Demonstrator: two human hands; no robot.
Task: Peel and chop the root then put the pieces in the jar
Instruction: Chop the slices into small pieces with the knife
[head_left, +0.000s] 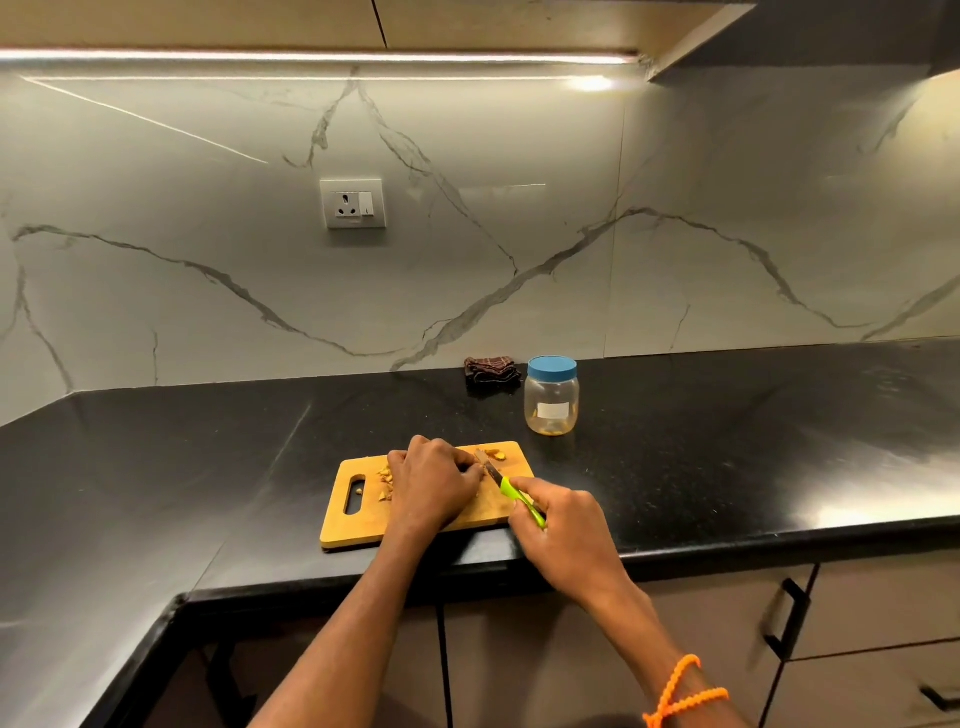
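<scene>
A wooden cutting board (358, 525) lies near the counter's front edge. My left hand (434, 480) is curled over the middle of the board, and the root under it is hidden. My right hand (558, 514) grips a green-handled knife (511, 491) whose blade points at the left fingertips. Yellowish cut pieces (385, 480) lie on the board left of the hand, and more pieces (496, 454) sit at its far right corner. A clear plastic jar (551, 397) with a blue lid stands behind the board, lid on, with a few yellow bits at its bottom.
A folded dark cloth (491, 370) lies against the marble backsplash, left of the jar. The black counter (727, 441) wraps round a corner on the left. A wall socket (353, 203) sits above. Cabinet drawers with black handles (787, 618) are below right.
</scene>
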